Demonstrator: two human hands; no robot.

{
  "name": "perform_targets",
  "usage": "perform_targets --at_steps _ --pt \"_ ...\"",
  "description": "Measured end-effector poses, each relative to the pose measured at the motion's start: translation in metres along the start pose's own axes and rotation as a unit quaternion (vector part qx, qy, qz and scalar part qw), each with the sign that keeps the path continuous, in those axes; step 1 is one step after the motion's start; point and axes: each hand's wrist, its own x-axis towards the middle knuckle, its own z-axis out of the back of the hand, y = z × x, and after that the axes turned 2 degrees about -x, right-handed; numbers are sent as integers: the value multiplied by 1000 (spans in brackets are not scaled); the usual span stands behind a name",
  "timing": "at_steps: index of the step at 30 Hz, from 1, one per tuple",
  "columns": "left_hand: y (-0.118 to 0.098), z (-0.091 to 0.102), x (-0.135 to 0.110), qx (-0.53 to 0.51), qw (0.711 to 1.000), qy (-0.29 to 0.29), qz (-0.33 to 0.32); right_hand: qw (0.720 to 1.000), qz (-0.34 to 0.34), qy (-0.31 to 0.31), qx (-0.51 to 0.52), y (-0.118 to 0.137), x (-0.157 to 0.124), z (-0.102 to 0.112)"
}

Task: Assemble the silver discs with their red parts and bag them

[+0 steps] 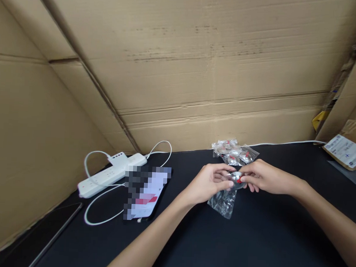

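Observation:
My left hand (213,182) is closed on the left edge of a small round silver disc with a red piece (236,176), thumb in front and fingers behind. From the other side, the fingers of my right hand (256,177) pinch the same disc near its red piece. A clear plastic bag (223,203) lies on the black table (250,239) just below my left hand. Beyond my hands is a pile of clear bags (233,151) holding similar silver discs with red pieces. The disc's exact kind is too small to tell.
A white power strip (105,177) with a plugged-in charger and looping white cable stands at the left. A phone (148,193), partly pixelated, lies near it. Cardboard walls (198,71) rise behind and left. A labelled parcel (346,150) sits at the right.

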Motion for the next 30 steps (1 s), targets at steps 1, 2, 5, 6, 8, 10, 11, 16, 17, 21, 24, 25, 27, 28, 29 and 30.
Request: perform_targets --at_steps 1,2,5,6,8,10,11,16,17,21,24,25,27,28,29,30 --pt "0 0 0 -7 1000 -2 2 1000 -3 -17 4 -2 1 -1" --pt "0 -1 0 -12 1000 -5 1 999 -7 -40 10 -4 1 -2" --pt "0 -2 2 -26 999 -26 -20 992 -32 -115 35 -9 4 -3" --pt "0 -3 2 -33 998 -36 -27 989 -38 -135 39 -10 5 -4" --pt "2 -5 3 -52 997 -55 -31 985 -39 -164 27 -10 7 -5" --pt "5 -7 4 -67 995 -71 -24 982 -27 -189 -3 -9 8 -7" --pt "7 -8 5 -77 994 -76 -22 980 -17 -198 -17 -8 9 -9" --pt "12 -12 6 -107 991 -70 -32 983 17 -184 -15 -1 10 -15" --pt "12 -12 7 -103 991 -76 -35 982 14 -188 0 -1 11 -16" --pt "11 -13 7 -87 991 -91 -45 980 -3 -195 44 0 11 -17" --pt "11 -15 6 -71 993 -83 -52 986 -23 -160 48 0 11 -14" --pt "11 -15 6 -68 993 -78 -53 987 -34 -148 49 1 10 -12" --pt "11 -16 5 -59 995 -67 -54 990 -55 -122 49 1 8 -7" --pt "11 -17 5 -51 995 -62 -54 991 -62 -110 49 2 7 -5" --pt "10 -17 5 -43 996 -61 -54 992 -66 -98 48 2 7 -3" --pt "10 -18 5 -36 996 -61 -54 993 -68 -87 48 2 6 -1"
